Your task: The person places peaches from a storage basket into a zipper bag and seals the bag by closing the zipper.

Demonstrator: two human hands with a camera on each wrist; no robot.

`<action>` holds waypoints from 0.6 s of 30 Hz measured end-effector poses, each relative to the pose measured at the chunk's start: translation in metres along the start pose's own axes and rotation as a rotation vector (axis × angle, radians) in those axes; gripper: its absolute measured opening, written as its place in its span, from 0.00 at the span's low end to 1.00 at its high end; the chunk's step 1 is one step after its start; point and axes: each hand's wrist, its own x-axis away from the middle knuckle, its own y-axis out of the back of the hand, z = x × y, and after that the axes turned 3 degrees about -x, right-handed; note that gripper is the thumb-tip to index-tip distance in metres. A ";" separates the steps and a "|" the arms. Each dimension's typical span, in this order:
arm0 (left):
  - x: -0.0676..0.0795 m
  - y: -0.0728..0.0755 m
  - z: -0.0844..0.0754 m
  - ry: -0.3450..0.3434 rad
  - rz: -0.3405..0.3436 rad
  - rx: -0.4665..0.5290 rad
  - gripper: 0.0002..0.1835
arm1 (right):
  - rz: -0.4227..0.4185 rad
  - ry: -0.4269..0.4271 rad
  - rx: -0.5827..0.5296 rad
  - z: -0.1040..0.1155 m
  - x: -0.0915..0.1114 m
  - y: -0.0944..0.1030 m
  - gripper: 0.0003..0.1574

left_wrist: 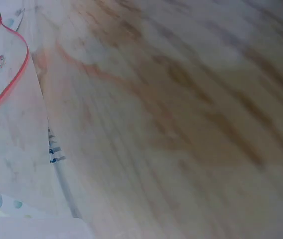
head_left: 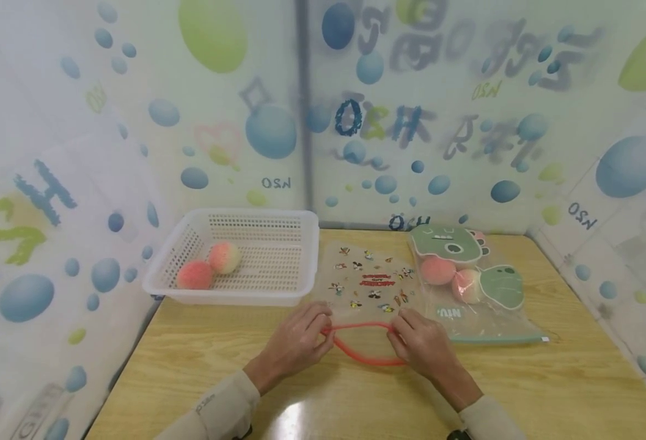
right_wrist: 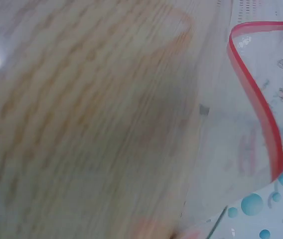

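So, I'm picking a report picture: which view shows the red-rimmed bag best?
The head view: it shows nearly the whole red-rimmed bag, mouth open. The left wrist view catches only part of it, at the left edge; the right wrist view, only part, at the right edge.

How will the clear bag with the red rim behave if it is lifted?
The bag is probably floppy: its red rim bows open between the left hand and right hand. It looks light, being thin, see-through film.
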 end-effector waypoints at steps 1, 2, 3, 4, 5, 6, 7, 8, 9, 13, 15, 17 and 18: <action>0.000 0.000 0.000 -0.001 -0.005 0.004 0.10 | -0.023 0.006 -0.005 0.000 -0.001 0.000 0.19; 0.001 0.000 0.000 0.000 -0.009 0.009 0.11 | -0.044 0.012 -0.010 0.001 -0.001 0.000 0.19; 0.002 0.000 0.001 0.000 -0.014 0.013 0.11 | -0.064 0.016 -0.018 0.001 -0.002 0.000 0.19; 0.002 -0.001 0.001 0.003 -0.019 0.018 0.12 | -0.085 0.020 -0.020 0.002 -0.003 0.000 0.19; 0.003 -0.001 0.001 0.006 -0.024 0.020 0.12 | -0.103 0.019 -0.023 0.002 -0.003 -0.001 0.19; 0.003 -0.001 0.001 0.013 -0.025 0.022 0.12 | -0.118 0.018 -0.022 0.002 -0.003 -0.001 0.19; 0.004 -0.001 0.000 0.023 -0.024 0.027 0.12 | -0.126 0.014 -0.024 0.002 -0.003 -0.001 0.19; 0.004 -0.001 0.000 0.037 -0.024 0.030 0.12 | -0.123 0.004 -0.024 0.003 -0.003 -0.001 0.19; 0.004 -0.001 0.000 0.056 -0.025 0.033 0.13 | -0.121 -0.001 -0.025 0.003 -0.003 -0.001 0.20; 0.006 -0.001 0.000 0.160 -0.007 0.048 0.12 | -0.098 0.006 -0.003 0.004 0.004 0.002 0.22; 0.007 0.000 0.000 0.211 -0.002 0.051 0.12 | -0.081 0.042 0.030 0.007 0.010 0.006 0.22; 0.008 0.000 0.002 0.247 -0.003 0.063 0.11 | -0.030 0.057 0.045 0.010 0.017 0.012 0.24; 0.008 0.000 0.002 0.259 -0.007 0.067 0.11 | 0.011 -0.011 0.024 0.014 0.020 0.015 0.23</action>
